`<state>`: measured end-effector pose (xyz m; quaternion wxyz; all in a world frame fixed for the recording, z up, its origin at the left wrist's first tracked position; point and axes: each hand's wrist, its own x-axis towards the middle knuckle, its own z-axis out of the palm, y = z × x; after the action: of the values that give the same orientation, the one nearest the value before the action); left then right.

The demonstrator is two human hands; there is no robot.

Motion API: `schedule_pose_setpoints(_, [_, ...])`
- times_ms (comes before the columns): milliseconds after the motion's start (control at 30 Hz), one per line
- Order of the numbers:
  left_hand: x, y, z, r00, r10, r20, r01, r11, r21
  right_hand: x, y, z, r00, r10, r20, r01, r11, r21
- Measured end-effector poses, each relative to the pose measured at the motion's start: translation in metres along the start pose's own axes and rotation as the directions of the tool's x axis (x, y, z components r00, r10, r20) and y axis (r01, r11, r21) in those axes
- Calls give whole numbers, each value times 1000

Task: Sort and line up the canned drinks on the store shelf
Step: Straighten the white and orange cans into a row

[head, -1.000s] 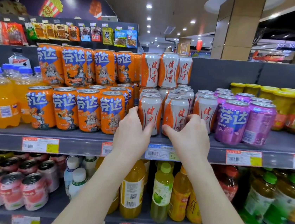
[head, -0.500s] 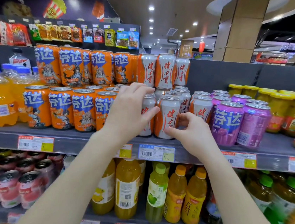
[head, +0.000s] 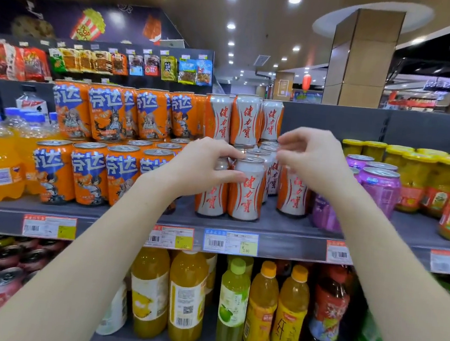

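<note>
White-and-orange aluminium drink cans stand at the grey shelf's front edge — one is pinched near its rim by the left hand, probably for straightening; the right hand hovers half-open, empty.

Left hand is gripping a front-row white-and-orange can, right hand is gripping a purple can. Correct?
Not quite. The head view shows the left hand on the front-row white-and-orange can, but the right hand is not gripping a purple can: it hovers with curled fingers above the white-and-orange cans.
</note>
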<state>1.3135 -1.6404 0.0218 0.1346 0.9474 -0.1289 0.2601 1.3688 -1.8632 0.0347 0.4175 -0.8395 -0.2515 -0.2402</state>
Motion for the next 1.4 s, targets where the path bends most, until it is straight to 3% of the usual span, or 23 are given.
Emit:
schedule_pose_setpoints(133, [-1, -2, -1, 1000, -4, -1, 4, 998, -68, 54, -5, 0, 983, -60, 174, 83, 989, -126])
schedule_pose_setpoints(267, [-2, -2, 0, 1000, 10, -11, -11, 996, -93, 85, -3, 12, 894, 48, 446, 129, 925, -358])
schedule_pose_setpoints(367, [-3, -1, 1, 1000, 15, -14, -16, 996, -93, 94, -3, 13, 842, 102, 530, 137, 909, -393])
schedule_pose_setpoints(733, [-3, -4, 4, 1000, 10, -23, -13, 994, -105, 98, 6, 16, 805, 103, 585, 150, 918, -368])
schedule_pose_setpoints(1033, [-1, -8, 6, 999, 23, -23, -25, 994, -108, 105, 13, 10, 705, 119, 699, 62, 972, -228])
schedule_pose_setpoints(1233, [-1, -10, 8, 999, 25, -35, -29, 994, -105, 100, 7, 23, 780, 131, 611, 21, 972, -234])
schedule_pose_setpoints(1400, [-2, -9, 8, 999, 32, -38, -36, 992, -123, 99, 6, 21, 782, 136, 609, -18, 980, -197])
